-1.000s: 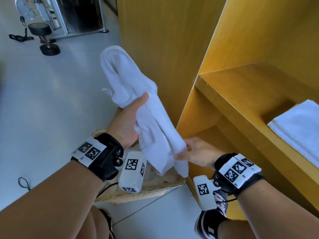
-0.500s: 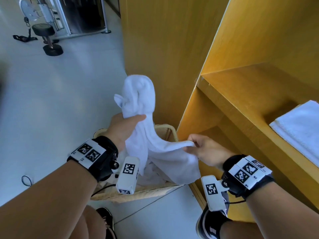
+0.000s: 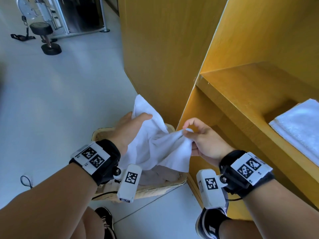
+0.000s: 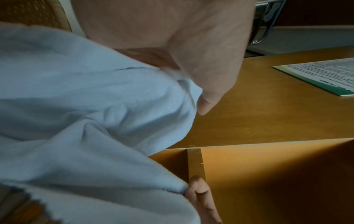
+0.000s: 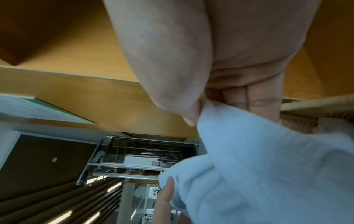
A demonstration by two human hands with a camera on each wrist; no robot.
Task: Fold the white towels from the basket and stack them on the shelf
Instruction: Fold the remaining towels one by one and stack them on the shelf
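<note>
A person holds one white towel [image 3: 155,149] with both hands, up in the air over a woven basket [image 3: 155,188] that sits on the floor [image 3: 60,100]. The left hand [image 3: 128,130] grips the top part of the towel, with the thumb pressed on the cloth and the fingers curled behind it. The right hand [image 3: 203,140] pinches a corner of the towel between its thumb and fingers [image 3: 187,122]. The towel hangs crumpled between the two hands. More cloth lies inside the basket. Just beside the basket stands a yellow wooden shelf [image 3: 233,94]. A folded white towel [image 3: 300,125] lies flat on the shelf, at the right.
</note>
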